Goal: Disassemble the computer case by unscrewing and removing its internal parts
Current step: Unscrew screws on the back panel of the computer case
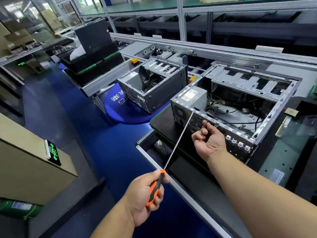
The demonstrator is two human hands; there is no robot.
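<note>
The scene is evenly and brightly lit from overhead, with a cool white cast. Hard shadows are hardly seen; only a soft shade is thrown under the computer case (229, 107) onto the dark mat (164, 122). Bright glare is reflected off the bare metal floor inside the case and off the glossy blue floor (109, 152). Strong reflections are carried by the glass panels (25, 23) at upper left, where detail is washed out. Straight rails are bent by the wide-angle lens, most markedly toward the edges. The centre is rendered sharply, while the far background is softened and slightly smeared.
</note>
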